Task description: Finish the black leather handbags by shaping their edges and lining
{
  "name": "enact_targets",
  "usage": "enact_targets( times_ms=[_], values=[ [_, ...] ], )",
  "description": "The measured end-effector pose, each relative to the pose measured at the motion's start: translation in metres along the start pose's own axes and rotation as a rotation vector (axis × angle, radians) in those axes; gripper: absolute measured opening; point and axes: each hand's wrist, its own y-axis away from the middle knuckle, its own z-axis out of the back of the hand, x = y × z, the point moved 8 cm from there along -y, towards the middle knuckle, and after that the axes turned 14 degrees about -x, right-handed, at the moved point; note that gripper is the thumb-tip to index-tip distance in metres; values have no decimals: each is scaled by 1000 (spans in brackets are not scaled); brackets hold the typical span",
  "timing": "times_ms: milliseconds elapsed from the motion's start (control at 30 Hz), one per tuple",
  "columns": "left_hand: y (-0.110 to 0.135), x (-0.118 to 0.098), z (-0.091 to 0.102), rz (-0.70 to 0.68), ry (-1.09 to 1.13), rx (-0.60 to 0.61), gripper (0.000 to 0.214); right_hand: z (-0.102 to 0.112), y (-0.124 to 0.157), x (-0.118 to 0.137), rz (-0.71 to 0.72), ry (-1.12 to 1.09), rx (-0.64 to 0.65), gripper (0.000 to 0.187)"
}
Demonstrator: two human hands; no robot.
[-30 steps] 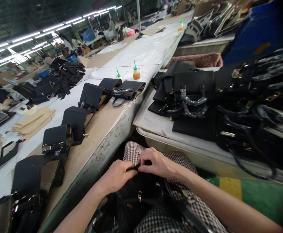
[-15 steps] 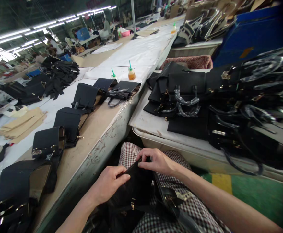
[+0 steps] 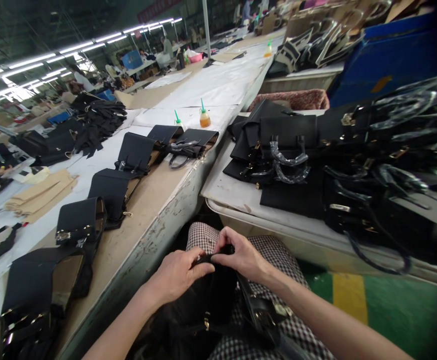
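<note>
On my lap rests a black handbag [image 3: 210, 295] with gold-coloured metal fittings, its upper edge pinched between both hands. My left hand [image 3: 182, 272] is closed on the left part of that edge, thumb laid along it. A short way to the right, my right hand [image 3: 239, 252] grips the same edge between thumb and curled fingers. The two thumbs almost meet. A plastic-wrapped handle [image 3: 258, 312] lies beside the bag body, towards my right forearm. The bag's lower part is dark and hard to make out.
Along the left table [image 3: 158, 200] stands a row of black bags [image 3: 107, 192]. More bags with wrapped handles [image 3: 289, 160] are piled on the right-hand table. Two small bottles with green nozzles [image 3: 204, 118] stand further back. A blue bin [image 3: 394, 60] is at the upper right.
My left hand has slid right and slightly up along the bag's edge, closer to my right hand. The edge between them now looks shorter. The view has shifted slightly.
</note>
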Motion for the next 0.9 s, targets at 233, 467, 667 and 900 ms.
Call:
enact_targets(
  times_ms=[233, 467, 667, 900],
  values=[
    [-27, -9, -22, -60, 169, 58, 27, 16, -2, -7, -133, -164, 125, 39],
    [-30, -4, -21, -6, 50, -4, 16, 41, 77, 21, -173, 225, 87, 96],
    [-51, -17, -51, -83, 241, 128, 55, 40, 98, 13, -152, 348, -127, 77],
    [-37, -37, 1, -204, 410, 337, 49, 104, 70, 25, -214, -54, 74, 75]
  ],
)
